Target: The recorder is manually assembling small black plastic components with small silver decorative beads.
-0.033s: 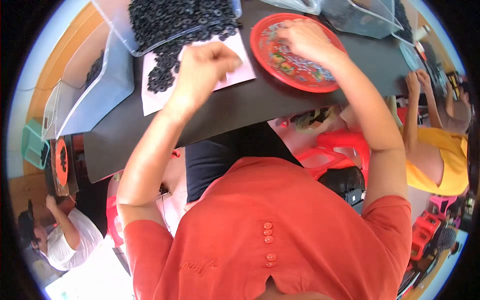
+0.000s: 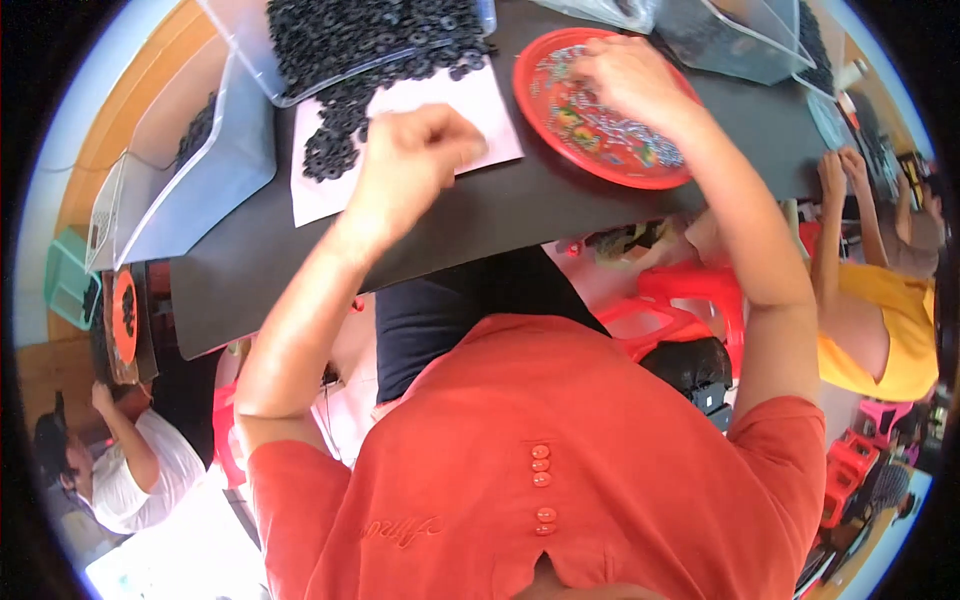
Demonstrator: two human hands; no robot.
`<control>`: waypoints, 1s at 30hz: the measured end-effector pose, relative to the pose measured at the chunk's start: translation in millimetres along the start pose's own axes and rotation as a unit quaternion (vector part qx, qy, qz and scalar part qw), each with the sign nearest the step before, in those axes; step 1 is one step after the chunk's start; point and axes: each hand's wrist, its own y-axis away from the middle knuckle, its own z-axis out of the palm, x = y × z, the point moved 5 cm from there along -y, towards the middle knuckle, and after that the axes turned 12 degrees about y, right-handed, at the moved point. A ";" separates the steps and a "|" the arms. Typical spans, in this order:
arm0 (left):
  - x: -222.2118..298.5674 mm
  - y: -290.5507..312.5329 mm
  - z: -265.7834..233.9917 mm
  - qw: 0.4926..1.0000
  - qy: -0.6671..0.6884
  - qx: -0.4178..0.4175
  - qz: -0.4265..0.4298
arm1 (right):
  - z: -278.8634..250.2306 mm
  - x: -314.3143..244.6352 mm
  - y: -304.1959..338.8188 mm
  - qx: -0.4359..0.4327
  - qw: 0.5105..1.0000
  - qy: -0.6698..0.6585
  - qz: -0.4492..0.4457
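Note:
My left hand (image 2: pixel 412 150) hovers over the near part of a pale pink sheet (image 2: pixel 490 105), its fingers curled and pressed together. What they hold, if anything, is hidden and slightly blurred. Small black rings (image 2: pixel 330 150) lie heaped on the sheet, to the left of that hand and behind it. To the right, my right hand (image 2: pixel 632 82) reaches into a round red tray (image 2: pixel 524 98) with a coloured pattern. Its bent fingertips are drawn together among many small silvery pieces (image 2: pixel 640 140), too small to name. Whatever is between those fingertips cannot be made out.
A clear bin (image 2: pixel 240 45) full of black rings tips toward the sheet. Another translucent bin (image 2: pixel 215 170) stands at the left, and a third (image 2: pixel 735 48) at the back right. The dark table (image 2: pixel 470 215) ends just before my body. Other people sit at both sides.
My left hand has drawn slightly nearer to me over the sheet. My right hand stays in the red tray. The whole view has shifted a little.

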 end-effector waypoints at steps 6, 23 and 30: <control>-32.7 64.7 -22.4 0.997 -0.024 0.004 0.069 | -43.5 -19.3 -31.4 0.044 0.962 -0.266 0.038; -50.5 80.1 -25.6 0.986 0.081 0.073 0.123 | -36.6 -190.4 -123.5 0.096 0.957 -0.243 -0.123; -54.2 81.5 -31.5 0.983 0.109 0.073 0.125 | -35.6 -202.3 -128.5 0.103 0.979 -0.145 -0.099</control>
